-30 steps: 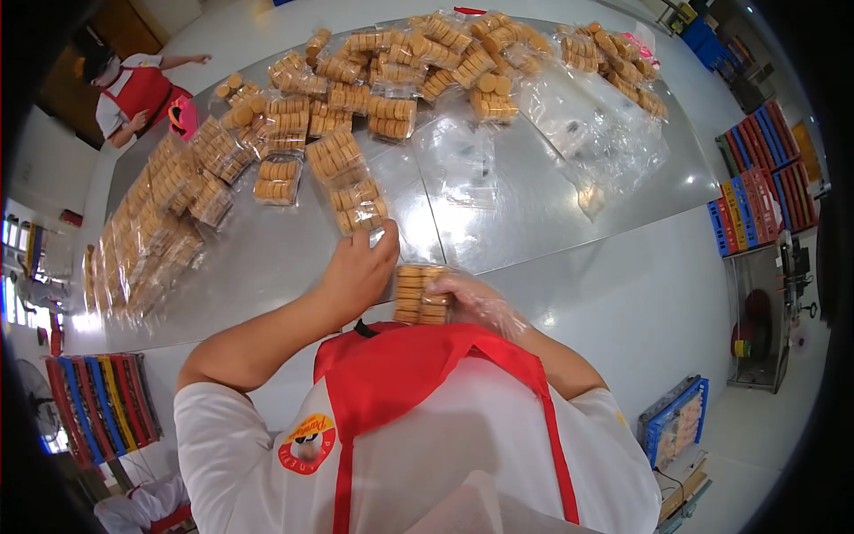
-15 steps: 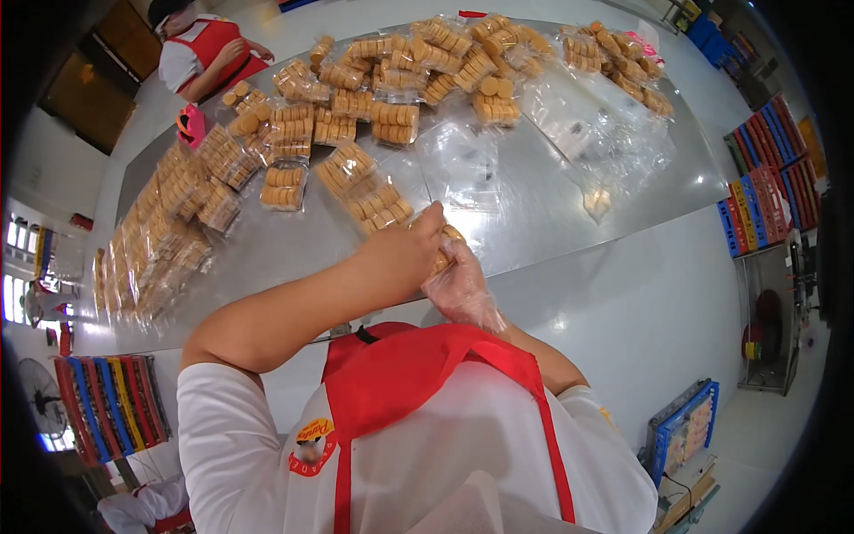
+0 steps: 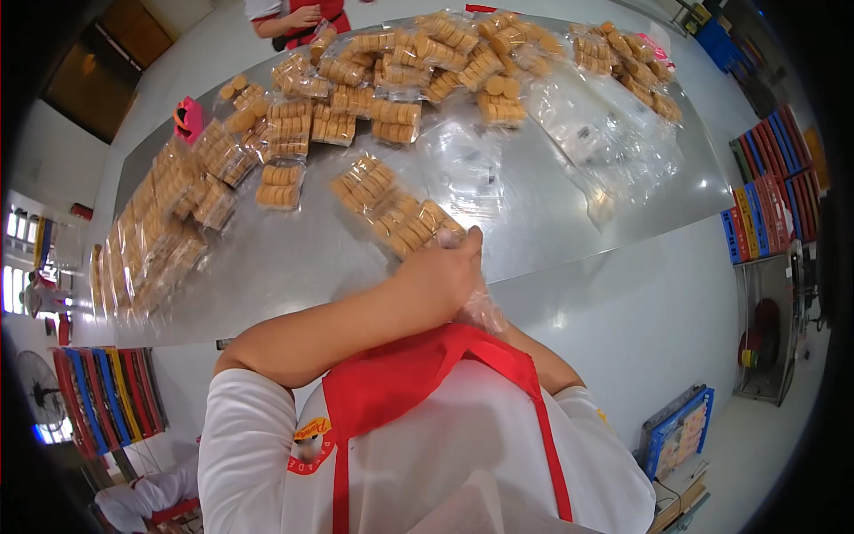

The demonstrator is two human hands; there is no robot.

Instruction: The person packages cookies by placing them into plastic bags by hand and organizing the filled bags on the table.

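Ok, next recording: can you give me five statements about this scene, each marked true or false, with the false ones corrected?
1. Packed biscuits are right by the left hand. True.
2. The right hand is fully in view. False: the right hand is mostly hidden behind the left hand.
3. Clear plastic bags lie on the metal table. True.
4. The wearer's apron is blue. False: the apron is red.
5. Another person is at the far side of the table. True.
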